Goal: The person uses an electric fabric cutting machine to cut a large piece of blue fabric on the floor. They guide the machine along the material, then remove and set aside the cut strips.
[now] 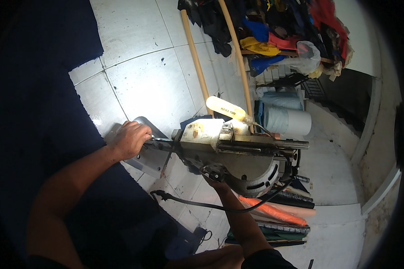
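Note:
A cutting machine [242, 157] lies on its side in front of me, with a grey metal body, a curved slotted plate and a pale yellow handle [226, 107]. Its flat grey base plate [151, 161] is at the left end. My left hand [131, 140] is closed around a slim shiny metal tool [160, 139], whose tip meets the machine near the base plate. From below, my right hand [216, 183] reaches up to the machine's underside by a dark round knob [214, 172]. Most of its fingers are hidden behind the body.
A black cable [211, 206] loops below the machine. Dark blue cloth [45, 89] covers the left side. Beyond the tiled floor lie two wooden poles [195, 58], piled coloured fabric [265, 45], a wrapped white roll [287, 120] and several fabric rolls [278, 213].

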A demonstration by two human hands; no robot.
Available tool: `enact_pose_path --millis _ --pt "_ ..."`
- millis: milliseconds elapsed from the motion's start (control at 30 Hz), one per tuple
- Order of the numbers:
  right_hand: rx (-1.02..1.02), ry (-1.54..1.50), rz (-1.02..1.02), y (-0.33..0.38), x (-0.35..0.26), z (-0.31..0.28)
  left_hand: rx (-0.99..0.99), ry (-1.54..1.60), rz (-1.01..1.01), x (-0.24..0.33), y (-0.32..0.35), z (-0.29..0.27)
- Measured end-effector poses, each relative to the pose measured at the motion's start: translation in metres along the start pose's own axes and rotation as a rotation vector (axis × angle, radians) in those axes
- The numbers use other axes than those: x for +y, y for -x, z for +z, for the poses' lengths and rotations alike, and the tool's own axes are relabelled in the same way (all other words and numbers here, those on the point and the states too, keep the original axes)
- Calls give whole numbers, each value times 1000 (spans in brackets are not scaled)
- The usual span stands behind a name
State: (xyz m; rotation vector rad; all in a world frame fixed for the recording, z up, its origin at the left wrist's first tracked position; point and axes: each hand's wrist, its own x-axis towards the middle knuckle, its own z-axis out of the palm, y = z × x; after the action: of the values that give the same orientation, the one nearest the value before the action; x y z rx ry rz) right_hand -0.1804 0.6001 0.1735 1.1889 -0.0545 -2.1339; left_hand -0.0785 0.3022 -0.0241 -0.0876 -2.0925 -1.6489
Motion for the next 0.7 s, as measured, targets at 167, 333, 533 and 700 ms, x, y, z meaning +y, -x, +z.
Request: enact_pose_path --millis 167,333,533,700 --pt "213 -118 16 7 -56 -5 23 31 -8 -3 1 0" --pt "198 -838 339 32 -134 -22 29 74 15 -5 -2 15" --pt "334 -1310 683 10 -101 -14 -90 -15 -57 -10 4 -1" --pt "-193 -1345 507 7 -106 -18 -50 -22 -29 -11 9 8"
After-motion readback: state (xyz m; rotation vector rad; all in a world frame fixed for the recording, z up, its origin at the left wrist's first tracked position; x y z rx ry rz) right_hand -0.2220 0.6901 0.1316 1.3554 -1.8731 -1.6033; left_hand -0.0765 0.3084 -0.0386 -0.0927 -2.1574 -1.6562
